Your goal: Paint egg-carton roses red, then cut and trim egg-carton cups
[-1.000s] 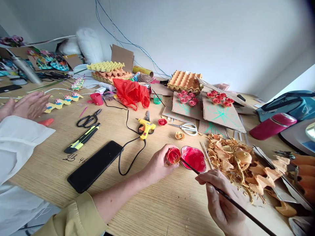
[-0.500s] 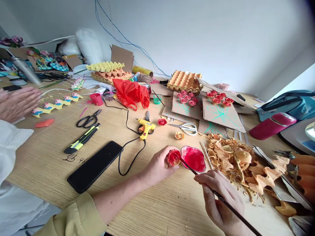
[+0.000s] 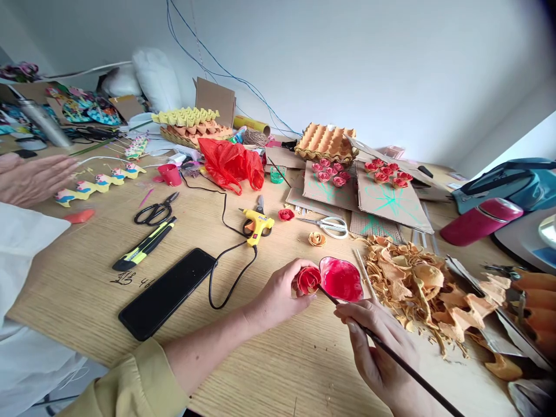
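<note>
My left hand [image 3: 282,292] is closed around a red-painted egg-carton rose [image 3: 309,280], holding it just above the table. A dark, thin-handled paintbrush [image 3: 393,351] is pinched in my right hand [image 3: 382,347], its tip against the rose's right edge. Right behind the rose sits a shallow dish of red paint [image 3: 341,279]. An unpainted rose [image 3: 317,239] and a small red rose [image 3: 286,215] lie farther back, near white-handled scissors [image 3: 333,227].
Torn carton scraps [image 3: 403,284] are heaped on the right. A yellow glue gun [image 3: 258,226], a black phone [image 3: 167,292] and a utility knife [image 3: 145,244] lie on the left. Cardboard sheets [image 3: 391,202] bear red roses. Another person's hands [image 3: 37,178] are at far left.
My right hand and the brush have shifted slightly left and down. The rose has turned a little in my left hand. The other person's sleeve has moved right.
</note>
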Tool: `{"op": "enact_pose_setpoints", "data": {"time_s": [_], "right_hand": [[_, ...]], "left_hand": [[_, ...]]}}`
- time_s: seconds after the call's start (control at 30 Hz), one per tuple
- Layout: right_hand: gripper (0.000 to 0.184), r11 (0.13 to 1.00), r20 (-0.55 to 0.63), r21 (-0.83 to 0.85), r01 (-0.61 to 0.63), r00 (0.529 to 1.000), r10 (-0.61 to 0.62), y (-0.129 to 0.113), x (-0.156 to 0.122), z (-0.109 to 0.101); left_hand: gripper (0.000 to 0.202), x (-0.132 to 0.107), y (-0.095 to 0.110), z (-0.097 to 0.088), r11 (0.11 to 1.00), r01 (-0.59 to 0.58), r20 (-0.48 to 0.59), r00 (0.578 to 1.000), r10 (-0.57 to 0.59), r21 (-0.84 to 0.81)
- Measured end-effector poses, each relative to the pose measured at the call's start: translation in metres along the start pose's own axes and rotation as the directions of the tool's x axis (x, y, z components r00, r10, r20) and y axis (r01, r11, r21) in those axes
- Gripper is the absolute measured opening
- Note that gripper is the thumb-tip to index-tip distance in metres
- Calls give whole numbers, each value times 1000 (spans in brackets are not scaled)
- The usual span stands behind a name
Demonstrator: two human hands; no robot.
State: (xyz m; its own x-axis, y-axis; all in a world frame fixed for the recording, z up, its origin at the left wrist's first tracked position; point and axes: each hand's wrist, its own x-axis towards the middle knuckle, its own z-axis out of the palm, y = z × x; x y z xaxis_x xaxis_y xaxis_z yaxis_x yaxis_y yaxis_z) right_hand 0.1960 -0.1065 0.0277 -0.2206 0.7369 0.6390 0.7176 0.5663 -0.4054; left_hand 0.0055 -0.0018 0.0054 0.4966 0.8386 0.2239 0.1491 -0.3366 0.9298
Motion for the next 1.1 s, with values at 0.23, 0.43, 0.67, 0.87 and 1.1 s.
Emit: {"op": "enact_pose_setpoints", "data": {"time_s": [0.23,0.43,0.67,0.87,1.1], "right_hand": [[19,1000,-1,14,-3,1000,3,-4,2,-2],[16,999,6,27,-25,1000,25,-4,2,1],[18,1000,-27,16,-23,999,24,-9,9,0],[16,997,-8,61,-41,999,42,-8,6,-1],[18,997,2,66,-30,1000,29,-5,3,0]], "left_hand": [[35,1,-1,0,999,4,8,1000,-5,46],[36,0,1,0,998,-24,-6,1000,25,58],[34,0,0,1,996,-25,6,1000,24,87],[37,0,0,0,993,-30,9,1000,29,114],[38,-1,-2,0,993,-30,7,1000,29,114]]}}
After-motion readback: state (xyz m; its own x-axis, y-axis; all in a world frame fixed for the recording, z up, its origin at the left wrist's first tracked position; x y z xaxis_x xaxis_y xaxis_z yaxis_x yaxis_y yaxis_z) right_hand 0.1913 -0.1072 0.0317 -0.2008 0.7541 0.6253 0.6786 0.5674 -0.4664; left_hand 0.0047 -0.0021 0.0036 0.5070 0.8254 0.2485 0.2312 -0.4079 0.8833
